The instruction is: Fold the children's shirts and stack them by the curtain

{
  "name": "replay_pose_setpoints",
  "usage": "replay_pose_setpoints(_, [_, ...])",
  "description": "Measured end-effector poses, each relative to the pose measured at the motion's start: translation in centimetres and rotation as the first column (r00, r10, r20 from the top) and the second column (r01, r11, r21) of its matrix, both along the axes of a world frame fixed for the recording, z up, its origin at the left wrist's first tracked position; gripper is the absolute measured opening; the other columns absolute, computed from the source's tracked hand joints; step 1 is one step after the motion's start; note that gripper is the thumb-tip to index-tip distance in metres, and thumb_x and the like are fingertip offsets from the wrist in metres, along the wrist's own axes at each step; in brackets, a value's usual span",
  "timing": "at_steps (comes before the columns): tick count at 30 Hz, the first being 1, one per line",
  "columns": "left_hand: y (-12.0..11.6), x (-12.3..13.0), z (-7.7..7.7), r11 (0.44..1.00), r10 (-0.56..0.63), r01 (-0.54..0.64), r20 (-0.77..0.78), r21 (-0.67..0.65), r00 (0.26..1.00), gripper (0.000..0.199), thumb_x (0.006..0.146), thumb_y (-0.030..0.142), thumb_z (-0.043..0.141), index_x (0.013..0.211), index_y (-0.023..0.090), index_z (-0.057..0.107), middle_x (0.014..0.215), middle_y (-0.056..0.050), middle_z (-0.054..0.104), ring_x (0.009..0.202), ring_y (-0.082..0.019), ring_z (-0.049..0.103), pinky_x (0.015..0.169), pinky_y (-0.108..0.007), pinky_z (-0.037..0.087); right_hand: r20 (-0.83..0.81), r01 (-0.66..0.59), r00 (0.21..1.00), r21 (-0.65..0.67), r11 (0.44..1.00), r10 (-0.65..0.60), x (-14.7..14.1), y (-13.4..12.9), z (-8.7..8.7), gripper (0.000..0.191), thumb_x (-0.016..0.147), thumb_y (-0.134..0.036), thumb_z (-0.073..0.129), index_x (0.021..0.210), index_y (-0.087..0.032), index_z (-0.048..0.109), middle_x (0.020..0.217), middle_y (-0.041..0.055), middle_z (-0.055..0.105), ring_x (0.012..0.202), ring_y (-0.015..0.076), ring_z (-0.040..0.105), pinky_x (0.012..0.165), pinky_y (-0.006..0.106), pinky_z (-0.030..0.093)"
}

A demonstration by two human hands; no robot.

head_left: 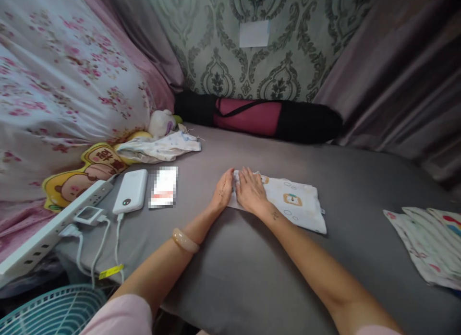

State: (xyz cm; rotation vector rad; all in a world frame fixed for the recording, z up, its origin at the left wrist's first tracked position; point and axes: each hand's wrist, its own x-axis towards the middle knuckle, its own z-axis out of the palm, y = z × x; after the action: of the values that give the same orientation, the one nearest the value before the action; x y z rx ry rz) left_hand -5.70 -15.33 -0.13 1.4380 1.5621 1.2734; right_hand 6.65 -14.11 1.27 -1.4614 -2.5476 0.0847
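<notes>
A white folded cloth [300, 200] printed with small animals and rings lies flat on the grey bed sheet [223, 272]. My right hand [251, 188] rests palm down across its left end, fingers stretched out. Against the cloth's left edge stands my left hand [222, 191], on its side with the fingers straight and close together. Neither hand grips the fabric. The cloth's left end is partly hidden beneath my right hand.
At left are a white power bank [131, 191], a power strip [54, 229], cables, a blurred card [163, 187] and a fan [57, 308]. Folded cloths [425, 244] lie at right. Behind are a long black and red bag [248, 116] and a crumpled garment [165, 147].
</notes>
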Motion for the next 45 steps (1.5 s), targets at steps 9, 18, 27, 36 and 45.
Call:
replay_pose_setpoints(9, [-0.2,-0.3,-0.1,0.999,-0.038,0.038,-0.091,-0.007,0.995,0.061,0.097,0.048,0.015,0.136,0.013,0.047,0.142,-0.012,0.049,0.133,-0.020,0.042,0.114,-0.039,0.027,-0.121,-0.110,0.988,-0.116,0.987,0.096,-1.3,0.1,-0.5,0.058,0.095,-0.031,0.026,0.145,-0.002,0.032,0.153,0.0166,0.029,0.143,0.0266,0.019,0.116,0.046,0.010])
replay_pose_setpoints(18, [-0.7,1.1,-0.6,0.957,-0.218,0.283,-0.793,-0.060,0.569,0.060,0.096,0.054,0.022,0.146,0.023,0.034,0.154,-0.005,0.029,0.145,-0.024,0.018,0.117,-0.048,0.015,-0.082,0.113,0.990,-0.014,0.993,-0.114,10.1,-1.4,1.6,0.059,0.097,-0.036,0.023,0.145,-0.005,0.035,0.154,0.0147,0.027,0.144,0.0259,0.017,0.117,0.047,0.008])
replay_pose_setpoints(27, [-0.6,1.2,0.2,0.939,-0.294,0.294,-0.853,-0.175,0.430,0.063,0.095,0.058,0.023,0.147,0.023,0.032,0.155,-0.010,0.028,0.142,-0.031,0.023,0.111,-0.053,0.021,-0.022,0.078,0.996,-0.154,0.985,-0.082,13.5,-1.5,0.0,0.062,0.097,-0.042,0.017,0.147,-0.008,0.031,0.155,0.0119,0.025,0.144,0.0243,0.017,0.116,0.046,0.015])
replay_pose_setpoints(36, [1.1,2.9,1.5,0.973,-0.132,0.229,-0.892,-0.033,0.433,0.046,0.095,0.047,0.033,0.118,0.014,0.054,0.119,-0.017,0.054,0.109,-0.030,0.048,0.095,-0.043,0.036,0.017,0.214,0.977,-0.031,0.976,-0.214,16.8,-1.3,-1.3,0.064,0.097,-0.043,0.019,0.147,-0.004,0.030,0.153,0.0168,0.029,0.143,0.0255,0.021,0.116,0.046,0.012])
replay_pose_setpoints(45, [4.2,1.7,1.9,0.962,-0.234,0.238,-0.855,-0.135,0.463,0.037,0.094,0.047,0.035,0.103,0.020,0.058,0.107,-0.011,0.057,0.100,-0.028,0.050,0.087,-0.042,0.038,-0.001,0.161,0.987,-0.092,0.983,-0.162,18.2,0.6,0.1,0.051,0.098,-0.036,0.026,0.140,-0.013,0.042,0.146,0.0135,0.043,0.135,0.0266,0.036,0.112,0.052,0.018])
